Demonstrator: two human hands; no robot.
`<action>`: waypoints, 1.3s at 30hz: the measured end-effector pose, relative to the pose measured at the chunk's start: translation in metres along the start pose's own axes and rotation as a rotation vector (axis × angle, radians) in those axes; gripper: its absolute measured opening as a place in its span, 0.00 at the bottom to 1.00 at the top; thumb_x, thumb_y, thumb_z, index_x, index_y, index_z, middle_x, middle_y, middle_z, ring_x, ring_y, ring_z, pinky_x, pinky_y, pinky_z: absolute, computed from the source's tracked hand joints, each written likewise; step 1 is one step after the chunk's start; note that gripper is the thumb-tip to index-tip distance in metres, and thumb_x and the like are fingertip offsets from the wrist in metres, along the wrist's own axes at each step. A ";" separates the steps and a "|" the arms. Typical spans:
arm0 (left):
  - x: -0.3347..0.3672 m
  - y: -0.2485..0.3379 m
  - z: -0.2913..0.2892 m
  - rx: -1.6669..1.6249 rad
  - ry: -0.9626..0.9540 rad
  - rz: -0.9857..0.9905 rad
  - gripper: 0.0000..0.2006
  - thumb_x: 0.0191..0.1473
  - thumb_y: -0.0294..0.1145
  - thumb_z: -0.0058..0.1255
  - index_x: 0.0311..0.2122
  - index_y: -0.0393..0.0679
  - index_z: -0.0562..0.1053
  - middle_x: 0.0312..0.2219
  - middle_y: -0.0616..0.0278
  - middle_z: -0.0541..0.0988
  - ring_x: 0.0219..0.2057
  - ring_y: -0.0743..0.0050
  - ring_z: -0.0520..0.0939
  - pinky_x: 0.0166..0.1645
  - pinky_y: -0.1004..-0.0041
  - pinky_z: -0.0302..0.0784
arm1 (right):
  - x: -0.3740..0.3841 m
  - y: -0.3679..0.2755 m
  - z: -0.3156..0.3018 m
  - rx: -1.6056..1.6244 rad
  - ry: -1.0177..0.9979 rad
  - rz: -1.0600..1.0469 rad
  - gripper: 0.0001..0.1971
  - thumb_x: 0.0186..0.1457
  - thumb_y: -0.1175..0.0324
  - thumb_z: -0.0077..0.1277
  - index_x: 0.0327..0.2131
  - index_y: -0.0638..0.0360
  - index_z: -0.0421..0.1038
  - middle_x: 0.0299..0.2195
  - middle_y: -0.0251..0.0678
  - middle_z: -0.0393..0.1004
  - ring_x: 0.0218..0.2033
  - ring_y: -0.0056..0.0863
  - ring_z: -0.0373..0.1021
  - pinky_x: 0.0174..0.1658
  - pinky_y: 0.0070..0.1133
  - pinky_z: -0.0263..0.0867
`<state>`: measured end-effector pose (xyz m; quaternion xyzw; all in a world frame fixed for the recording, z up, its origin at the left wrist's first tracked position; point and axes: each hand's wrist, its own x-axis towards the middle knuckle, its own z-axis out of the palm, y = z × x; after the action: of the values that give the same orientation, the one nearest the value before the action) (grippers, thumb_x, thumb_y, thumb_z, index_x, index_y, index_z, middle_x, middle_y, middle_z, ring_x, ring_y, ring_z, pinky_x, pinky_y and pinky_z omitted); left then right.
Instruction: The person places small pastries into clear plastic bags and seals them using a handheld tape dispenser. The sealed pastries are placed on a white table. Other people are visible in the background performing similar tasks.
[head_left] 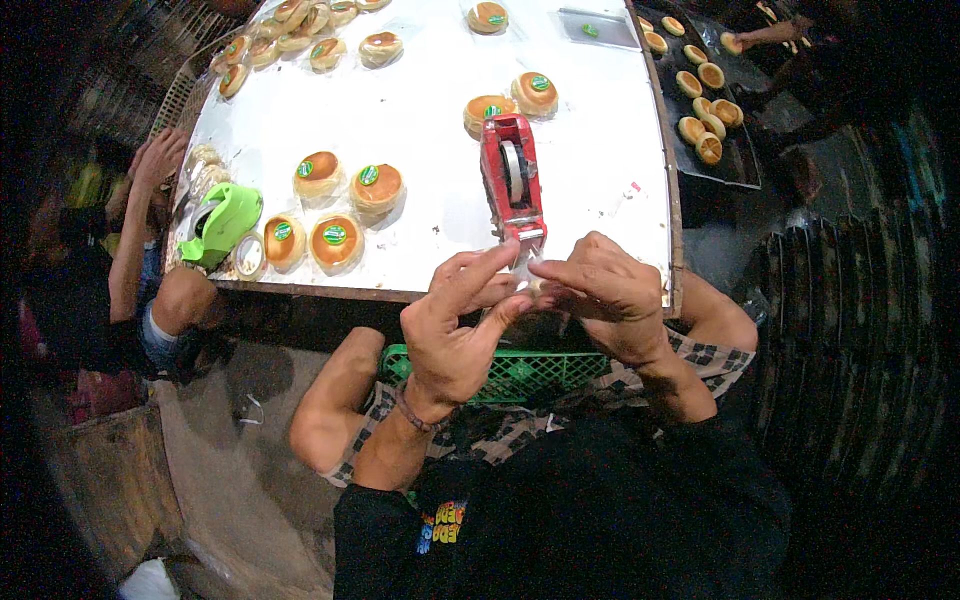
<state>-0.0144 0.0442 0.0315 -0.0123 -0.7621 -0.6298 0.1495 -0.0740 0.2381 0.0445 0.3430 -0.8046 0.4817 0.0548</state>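
- Two hands meet just in front of the red tape dispenser (511, 175) in the head view: the left hand (452, 328) and the right hand (617, 300) both have fingers pinched on clear plastic film (536, 284), its contents mostly hidden.
- That film, at the dispenser's near end, could crease or tear, I judge, if the two hands pull unevenly.
- Should the pinch loosen, it could drop past the edge of the worktop (430, 215) toward the green crate (530, 376), below the dispenser.
- Whether tape joins film to dispenser I cannot tell; if so, a tug could drag the dispenser nearer that edge.
- Knocking it backward could squash the wrapped bun (480, 118) partly hidden behind its far end.
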 end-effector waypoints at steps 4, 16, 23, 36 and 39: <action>0.003 -0.004 -0.006 0.330 -0.108 0.370 0.12 0.49 0.22 0.65 0.41 0.40 0.82 0.36 0.54 0.86 0.39 0.64 0.88 0.61 0.56 0.72 | -0.006 0.001 0.003 -0.060 -0.023 0.029 0.16 0.41 0.79 0.63 0.37 0.53 0.82 0.29 0.34 0.77 0.32 0.34 0.73 0.35 0.27 0.70; 0.033 -0.003 0.019 -0.277 -0.046 -0.295 0.18 0.52 0.22 0.64 0.49 0.33 0.76 0.35 0.53 0.86 0.37 0.70 0.86 0.52 0.65 0.78 | 0.003 0.021 -0.007 0.009 -0.025 0.152 0.19 0.46 0.79 0.67 0.44 0.50 0.83 0.30 0.32 0.79 0.30 0.23 0.75 0.34 0.21 0.71; 0.045 -0.017 0.017 -0.054 -0.038 -0.089 0.15 0.48 0.23 0.68 0.43 0.38 0.81 0.40 0.55 0.83 0.42 0.70 0.85 0.42 0.73 0.83 | 0.013 0.039 0.008 -0.148 0.121 0.022 0.17 0.42 0.76 0.69 0.40 0.49 0.84 0.30 0.30 0.74 0.32 0.24 0.72 0.32 0.21 0.69; 0.012 -0.050 0.034 0.303 0.039 0.221 0.07 0.47 0.27 0.67 0.33 0.40 0.83 0.36 0.57 0.74 0.43 0.57 0.77 0.48 0.62 0.74 | -0.007 0.064 0.000 0.182 0.029 0.437 0.16 0.48 0.69 0.71 0.41 0.60 0.80 0.43 0.34 0.74 0.31 0.13 0.72 0.26 0.12 0.68; 0.008 -0.052 0.032 0.230 0.064 0.093 0.08 0.49 0.30 0.67 0.34 0.41 0.83 0.39 0.56 0.74 0.45 0.58 0.76 0.51 0.62 0.73 | -0.003 0.061 0.000 0.516 -0.031 0.518 0.16 0.54 0.70 0.66 0.45 0.64 0.78 0.47 0.38 0.74 0.32 0.19 0.76 0.26 0.14 0.73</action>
<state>-0.0393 0.0635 -0.0214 -0.0103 -0.8227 -0.5309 0.2031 -0.1081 0.2575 -0.0017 0.1378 -0.7175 0.6614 -0.1696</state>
